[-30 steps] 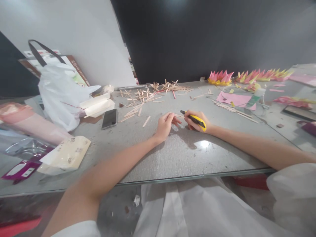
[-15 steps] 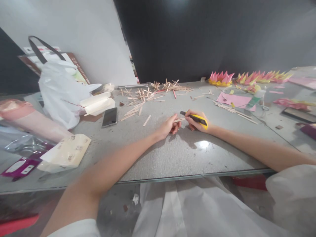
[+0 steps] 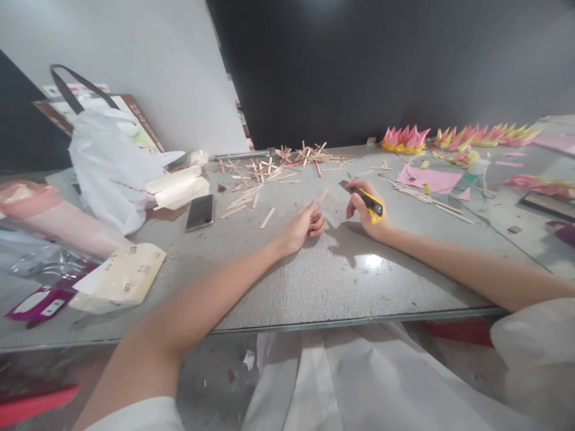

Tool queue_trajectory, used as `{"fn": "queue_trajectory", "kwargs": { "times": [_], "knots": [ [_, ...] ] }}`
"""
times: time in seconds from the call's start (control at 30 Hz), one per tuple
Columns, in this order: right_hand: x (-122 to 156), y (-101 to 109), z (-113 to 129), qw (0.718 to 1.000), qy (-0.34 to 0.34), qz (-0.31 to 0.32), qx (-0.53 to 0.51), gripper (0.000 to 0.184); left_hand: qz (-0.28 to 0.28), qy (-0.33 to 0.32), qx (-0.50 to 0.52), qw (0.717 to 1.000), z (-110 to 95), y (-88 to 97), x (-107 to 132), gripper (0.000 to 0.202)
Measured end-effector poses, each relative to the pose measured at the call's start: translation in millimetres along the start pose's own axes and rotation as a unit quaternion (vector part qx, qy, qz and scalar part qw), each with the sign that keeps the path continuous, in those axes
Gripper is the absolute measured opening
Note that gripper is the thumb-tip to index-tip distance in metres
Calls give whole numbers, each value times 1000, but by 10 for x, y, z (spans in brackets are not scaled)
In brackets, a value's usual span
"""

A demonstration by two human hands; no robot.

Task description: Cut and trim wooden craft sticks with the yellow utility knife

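Observation:
Between the thumb and curled fingers of my left hand is a thin wooden craft stick, blurred, pointing up and to the right. My right hand is closed around a yellow and black utility knife, its dark front end aimed up and left. A gap of bare grey tabletop lies between the two hands. One loose craft stick lies left of my left hand. Farther back is a heap of craft sticks, some crossed and joined.
A phone, a white plastic bag and a pale paper box are at left. Pink and yellow folded paper flowers line the right back, near pink paper and more sticks. A dark panel stands behind.
My hands have moved apart: the right one shifted rightward with the knife. The craft stick in my left hand has swung from nearly level to pointing upward.

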State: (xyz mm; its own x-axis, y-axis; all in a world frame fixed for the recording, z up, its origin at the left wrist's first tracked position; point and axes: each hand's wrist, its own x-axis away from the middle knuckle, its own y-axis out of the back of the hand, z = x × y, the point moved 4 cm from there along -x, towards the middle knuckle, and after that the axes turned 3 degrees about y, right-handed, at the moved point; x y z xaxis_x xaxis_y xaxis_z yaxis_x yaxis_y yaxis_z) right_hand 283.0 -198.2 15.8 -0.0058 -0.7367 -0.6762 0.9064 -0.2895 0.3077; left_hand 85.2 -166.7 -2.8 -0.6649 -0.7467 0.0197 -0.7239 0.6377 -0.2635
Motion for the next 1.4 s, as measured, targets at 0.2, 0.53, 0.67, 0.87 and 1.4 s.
{"fn": "queue_trajectory", "kwargs": {
  "times": [0.2, 0.53, 0.67, 0.87, 1.4],
  "knots": [
    [71, -14, 218, 999, 50, 2, -17, 35, -31, 18, 30, 999, -24, 15, 20, 62],
    [259, -181, 361, 988, 101, 103, 60, 30, -74, 13, 41, 996, -23, 28, 37, 59],
    [265, -188, 341, 987, 107, 103, 64, 30, -86, 15, 44, 995, -43, 15, 44, 61],
    [255, -195, 344, 985, 111, 110, 72, 30, -85, 5, 33, 996, -56, -15, 50, 66],
    [244, -207, 307, 989, 54, 132, -38, 37, -107, -12, 1, 994, -38, -46, 67, 62]
  ]
}}
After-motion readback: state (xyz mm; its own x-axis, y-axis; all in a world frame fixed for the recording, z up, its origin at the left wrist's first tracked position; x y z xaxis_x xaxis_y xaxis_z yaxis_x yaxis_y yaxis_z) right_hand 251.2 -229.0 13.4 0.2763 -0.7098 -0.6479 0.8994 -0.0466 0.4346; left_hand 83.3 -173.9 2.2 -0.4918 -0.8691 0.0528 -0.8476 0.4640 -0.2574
